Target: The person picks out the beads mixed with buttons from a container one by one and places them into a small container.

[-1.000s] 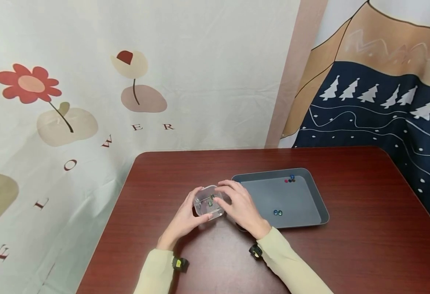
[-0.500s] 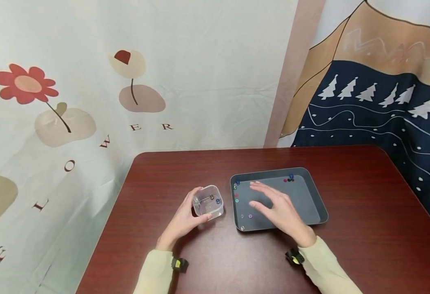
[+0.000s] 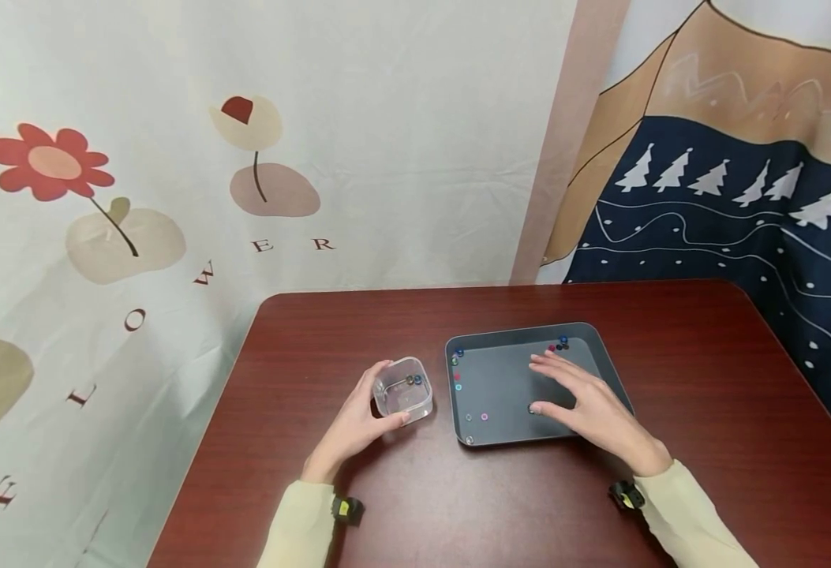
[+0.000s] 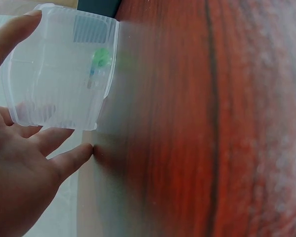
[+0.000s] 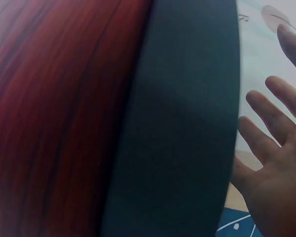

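My left hand (image 3: 351, 426) grips a small clear plastic container (image 3: 392, 404) between thumb and fingers, left of the tray. Inside the container lie a few small beads (image 3: 417, 380); through its wall a green one (image 4: 101, 58) shows in the left wrist view. Over the right half of the grey tray (image 3: 503, 390), my right hand (image 3: 596, 406) hovers with spread, nearly straight fingers and nothing between them. Its thumb tip is right by a dark bead (image 3: 531, 409). In the right wrist view the tray wall (image 5: 177, 118) stands beside that hand.
Several small beads lie along the tray's left side, among them a pink ring bead (image 3: 484, 416). A blue bead (image 3: 563, 340) sits with others near the far right corner. The brown wooden table (image 3: 713, 379) extends to a printed curtain (image 3: 415, 142) behind.
My right hand has moved away from the container, rightward across the tray. Beads inside the container have shifted. The left hand keeps its grip in the same place.
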`<action>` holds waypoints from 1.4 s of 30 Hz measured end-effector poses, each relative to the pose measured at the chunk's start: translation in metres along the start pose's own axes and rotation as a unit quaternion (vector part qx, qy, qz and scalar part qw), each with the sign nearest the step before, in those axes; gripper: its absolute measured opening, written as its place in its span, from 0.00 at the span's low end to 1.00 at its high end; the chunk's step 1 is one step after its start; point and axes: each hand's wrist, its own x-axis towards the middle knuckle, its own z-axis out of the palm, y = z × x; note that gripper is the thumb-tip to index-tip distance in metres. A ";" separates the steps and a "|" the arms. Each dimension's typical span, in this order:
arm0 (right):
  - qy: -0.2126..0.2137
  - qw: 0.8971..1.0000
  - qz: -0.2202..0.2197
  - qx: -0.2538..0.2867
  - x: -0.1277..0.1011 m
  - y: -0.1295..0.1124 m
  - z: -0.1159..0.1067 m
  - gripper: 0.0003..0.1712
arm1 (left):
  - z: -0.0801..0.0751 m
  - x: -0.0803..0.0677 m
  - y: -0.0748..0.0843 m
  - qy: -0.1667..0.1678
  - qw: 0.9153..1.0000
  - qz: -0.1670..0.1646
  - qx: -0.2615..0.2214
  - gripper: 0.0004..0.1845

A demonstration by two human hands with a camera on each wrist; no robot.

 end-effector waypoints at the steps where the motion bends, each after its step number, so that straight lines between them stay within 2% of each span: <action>1: -0.008 1.000 0.000 -0.001 0.000 0.003 -0.001 0.40 | 0.000 0.000 0.000 -0.001 1.000 0.000 -0.001 0.50; 8: -0.043 0.999 0.021 0.004 -0.005 0.015 -0.003 0.41 | 0.000 0.000 0.001 -0.002 1.000 0.000 -0.002 0.50; 14: -0.066 0.997 0.033 -0.019 -0.006 0.021 0.000 0.36 | -0.001 0.000 0.001 -0.003 1.000 0.001 -0.005 0.50; 25: -0.068 0.995 -0.006 -0.072 -0.003 0.027 0.005 0.25 | 0.000 0.000 0.002 0.000 1.000 -0.003 0.001 0.50; 42: -0.079 0.992 -0.028 -0.095 0.001 0.027 0.010 0.20 | 0.000 -0.001 0.000 0.000 1.000 0.003 0.000 0.50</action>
